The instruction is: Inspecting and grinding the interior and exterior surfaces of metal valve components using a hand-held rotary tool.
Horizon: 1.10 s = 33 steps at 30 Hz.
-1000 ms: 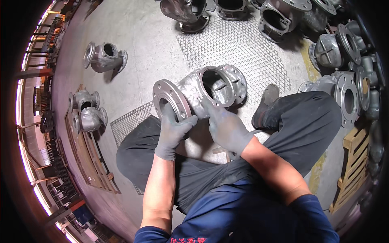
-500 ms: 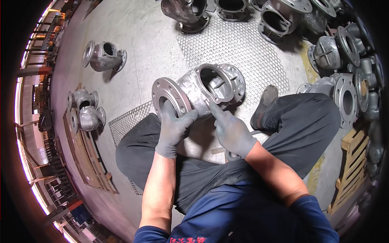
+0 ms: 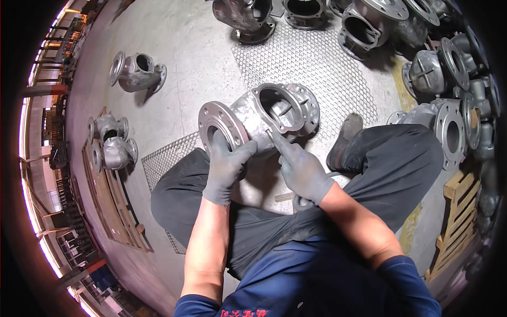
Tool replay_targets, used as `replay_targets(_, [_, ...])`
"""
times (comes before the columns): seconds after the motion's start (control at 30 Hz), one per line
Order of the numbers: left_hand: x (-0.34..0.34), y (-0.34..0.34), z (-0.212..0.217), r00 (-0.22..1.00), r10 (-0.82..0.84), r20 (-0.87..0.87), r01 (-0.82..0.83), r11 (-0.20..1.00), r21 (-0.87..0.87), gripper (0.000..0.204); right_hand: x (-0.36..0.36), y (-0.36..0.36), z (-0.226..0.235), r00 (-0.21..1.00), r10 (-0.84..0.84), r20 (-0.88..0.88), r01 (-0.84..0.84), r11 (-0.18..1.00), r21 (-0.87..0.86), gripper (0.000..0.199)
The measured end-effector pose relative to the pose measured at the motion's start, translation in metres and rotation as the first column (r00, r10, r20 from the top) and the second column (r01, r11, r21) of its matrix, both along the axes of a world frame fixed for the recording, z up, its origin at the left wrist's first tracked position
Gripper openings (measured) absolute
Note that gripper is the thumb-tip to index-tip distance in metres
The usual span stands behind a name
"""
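Fingers of the left hand (image 3: 224, 170) are still clamping the flanged valve body (image 3: 249, 112) by the larger mesh mat's (image 3: 306, 59) edge; the right hand (image 3: 303, 170), drawn back slightly, is extending its index apart, against it.

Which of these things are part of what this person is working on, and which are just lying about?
In the work:
- large flanged casting, between the legs
- gloved left hand, gripping its flange
- gloved right hand, index finger at its side

Lying about:
- lone casting, upper left
- wooden pallet, right
- crowded castings, upper right
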<state>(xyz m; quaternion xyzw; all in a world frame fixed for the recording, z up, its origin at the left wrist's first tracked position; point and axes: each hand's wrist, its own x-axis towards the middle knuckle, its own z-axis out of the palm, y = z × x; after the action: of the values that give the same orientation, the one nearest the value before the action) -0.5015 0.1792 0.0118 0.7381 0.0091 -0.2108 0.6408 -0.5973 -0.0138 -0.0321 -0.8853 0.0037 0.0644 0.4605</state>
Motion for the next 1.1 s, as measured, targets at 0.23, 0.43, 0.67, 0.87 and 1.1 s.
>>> replay_targets(0.23, [-0.001, -0.008, 0.014, 0.997, 0.014, -0.071, -0.02, 0.997, -0.074, 0.052, 0.016, -0.006, 0.002, 0.995, 0.059, 0.075, -0.065, 0.995, 0.071, 0.063])
replay_targets(0.43, [0.0, -0.008, 0.012, 0.999, 0.018, -0.027, -0.02, 0.997, -0.074, 0.051, 0.011, -0.011, -0.006, 0.967, 0.057, 0.249, -0.075, 0.995, 0.06, 0.066])
replay_targets(0.67, [0.005, 0.004, 0.005, 0.996, -0.083, 0.033, 0.077, 0.984, 0.16, 0.058, 0.001, -0.055, 0.027, 0.998, -0.056, -0.025, 0.061, 0.964, 0.259, 0.063])
replay_targets(0.87, [0.005, 0.003, 0.003, 0.999, -0.022, 0.05, 0.014, 0.988, 0.154, 0.051, 0.008, -0.083, 0.027, 0.918, -0.371, -0.141, 0.396, 0.858, 0.326, 0.059])
replay_targets(1.1, [0.009, 0.006, -0.008, 0.98, 0.169, 0.102, -0.191, 0.944, 0.268, 0.053, 0.025, -0.111, -0.002, 0.912, -0.387, -0.133, 0.4, 0.912, 0.094, 0.053])
